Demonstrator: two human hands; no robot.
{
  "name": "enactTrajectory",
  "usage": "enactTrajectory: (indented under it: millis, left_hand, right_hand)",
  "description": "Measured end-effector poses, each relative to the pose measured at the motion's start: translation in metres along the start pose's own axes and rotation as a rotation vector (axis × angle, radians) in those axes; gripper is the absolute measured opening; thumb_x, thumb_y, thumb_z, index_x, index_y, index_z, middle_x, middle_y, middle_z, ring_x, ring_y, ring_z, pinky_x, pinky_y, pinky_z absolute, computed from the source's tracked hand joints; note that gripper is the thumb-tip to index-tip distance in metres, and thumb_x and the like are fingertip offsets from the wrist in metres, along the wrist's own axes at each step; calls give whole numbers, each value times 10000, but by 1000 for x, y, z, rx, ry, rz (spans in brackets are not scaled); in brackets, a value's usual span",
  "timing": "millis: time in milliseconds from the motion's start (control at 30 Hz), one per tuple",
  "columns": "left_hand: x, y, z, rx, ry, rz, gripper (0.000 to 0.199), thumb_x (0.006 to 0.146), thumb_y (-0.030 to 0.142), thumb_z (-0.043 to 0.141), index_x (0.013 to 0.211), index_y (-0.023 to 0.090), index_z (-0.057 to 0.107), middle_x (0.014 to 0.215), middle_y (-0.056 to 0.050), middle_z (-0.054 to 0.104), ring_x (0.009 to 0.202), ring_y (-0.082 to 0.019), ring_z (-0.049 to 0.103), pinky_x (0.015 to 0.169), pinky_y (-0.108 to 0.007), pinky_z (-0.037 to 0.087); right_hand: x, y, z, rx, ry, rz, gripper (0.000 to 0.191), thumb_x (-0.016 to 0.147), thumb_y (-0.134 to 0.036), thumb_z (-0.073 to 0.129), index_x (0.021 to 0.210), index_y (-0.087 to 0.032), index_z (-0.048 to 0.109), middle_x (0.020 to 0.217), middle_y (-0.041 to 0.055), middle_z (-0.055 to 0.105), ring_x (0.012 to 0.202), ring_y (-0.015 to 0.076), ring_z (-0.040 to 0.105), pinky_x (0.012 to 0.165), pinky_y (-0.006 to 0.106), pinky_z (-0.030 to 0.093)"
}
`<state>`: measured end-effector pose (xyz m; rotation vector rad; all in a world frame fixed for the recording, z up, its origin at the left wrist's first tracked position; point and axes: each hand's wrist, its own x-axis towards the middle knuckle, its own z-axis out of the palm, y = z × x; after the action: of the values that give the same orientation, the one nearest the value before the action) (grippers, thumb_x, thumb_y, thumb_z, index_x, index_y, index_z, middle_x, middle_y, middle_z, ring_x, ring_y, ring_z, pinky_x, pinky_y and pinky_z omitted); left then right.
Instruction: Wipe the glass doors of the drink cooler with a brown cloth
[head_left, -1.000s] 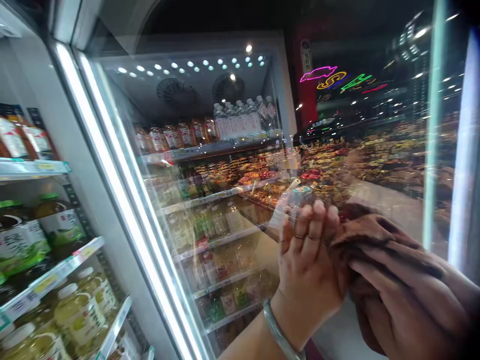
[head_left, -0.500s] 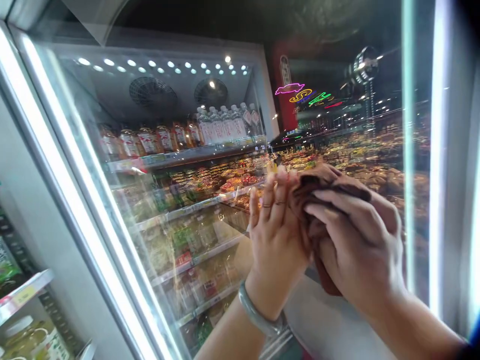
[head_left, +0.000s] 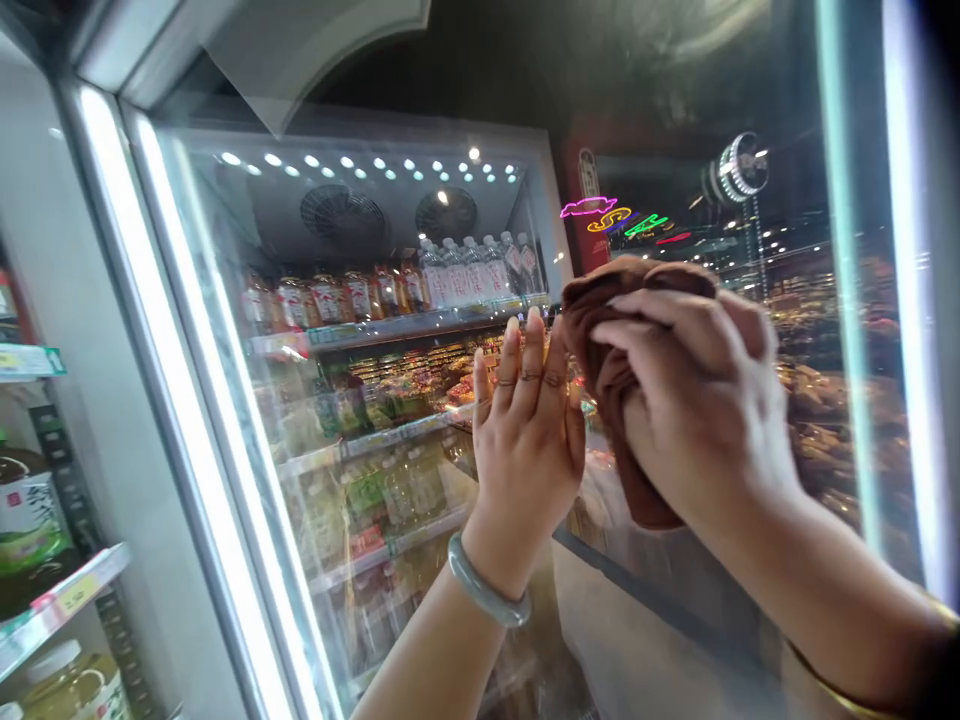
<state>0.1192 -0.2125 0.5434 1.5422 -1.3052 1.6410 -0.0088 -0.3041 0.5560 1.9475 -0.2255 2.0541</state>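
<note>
My left hand (head_left: 525,440) lies with its fingers stretched out against the glass door (head_left: 720,90), holding nothing. A pale bangle (head_left: 484,590) circles that wrist. Just to its right, my right hand (head_left: 697,390) grips a folded brown cloth (head_left: 634,460) that is pressed on the glass. The cloth bunches up above the fingers and hangs down below them. A narrow gap separates the hands.
Behind the glass, shelves hold amber bottles (head_left: 328,298) and clear bottles (head_left: 472,275). Bright light strips (head_left: 187,400) run along the door's left frame. At the left edge, an open shelf (head_left: 71,605) carries jars and drinks. Shop reflections cover the glass.
Both hands have moved up in the view, and a gap has opened between them. The right hand still holds the cloth. The camera view has shifted, with the cooler now farther right and lower.
</note>
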Motion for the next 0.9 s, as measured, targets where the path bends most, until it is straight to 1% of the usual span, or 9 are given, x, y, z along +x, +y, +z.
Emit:
enactTrajectory:
  millis: [100,200,300,400,500,667,733,800,900]
  left_hand:
    - [8,-9,-1,21,21,18,652,1063,222,388,1680,152,190,1741,-107,258,1633,-238,192,1363,-512,143]
    - [14,-18,0,34,58,52,646,1067,239,371,1673,102,194,1723,-140,302,1634,-250,186,1360,-518,155]
    - [21,-23,1,37,86,70,619,1070,246,377,1661,114,247,1711,-137,335,1634,-252,188,1353,-525,184]
    - [34,-21,1,49,79,43,605,1068,231,382,1646,92,273,1702,-152,350,1629,-250,212,1346,-526,213]
    - [49,-16,2,45,86,63,601,1068,247,386,1641,91,287,1705,-162,336,1626,-262,222,1340,-548,233]
    - [70,-9,4,33,71,112,600,1065,255,400,1634,94,300,1726,-146,301,1636,-256,183,1357,-502,219]
    - [78,-7,4,34,68,103,597,1073,245,348,1642,80,271,1729,-148,293,1638,-236,178,1365,-486,182]
    - [88,-3,3,25,69,105,602,1075,244,296,1651,79,243,1738,-141,272,1640,-222,167,1366,-478,153]
    - [103,0,3,9,67,116,615,1067,241,257,1659,75,225,1735,-145,283,1644,-230,151,1358,-478,157]
  right_hand:
    - [-1,1,-3,-59,-3,35,435,912,-88,507,1243,-291,703,1403,80,650,1333,402,537,1065,610,556]
    - [-7,-8,5,-32,-42,-106,384,950,-127,498,1222,-305,702,1318,65,688,1259,351,601,1027,547,600]
    - [10,-12,16,7,-5,-182,356,956,-121,511,1224,-271,692,1326,75,683,1271,315,595,1039,490,596]
    - [34,-3,16,-16,32,-132,404,935,-73,511,1270,-240,664,1379,99,654,1332,340,544,1060,518,565]
    - [38,3,10,-74,58,-108,388,952,-93,492,1279,-230,649,1392,114,644,1304,373,546,1009,562,584]
    - [50,14,3,-107,67,-249,340,975,-106,486,1261,-171,658,1328,143,670,1222,363,584,997,528,614]
    - [68,25,-1,-142,62,-222,364,960,-95,473,1258,-175,667,1345,141,660,1258,390,568,1018,586,595]
    - [82,37,-7,-194,45,-109,397,956,-120,466,1290,-210,661,1405,153,615,1321,432,533,989,658,582]
    - [79,44,-11,-186,16,-20,454,961,-156,440,1361,-264,626,1468,156,548,1406,459,472,980,691,565]
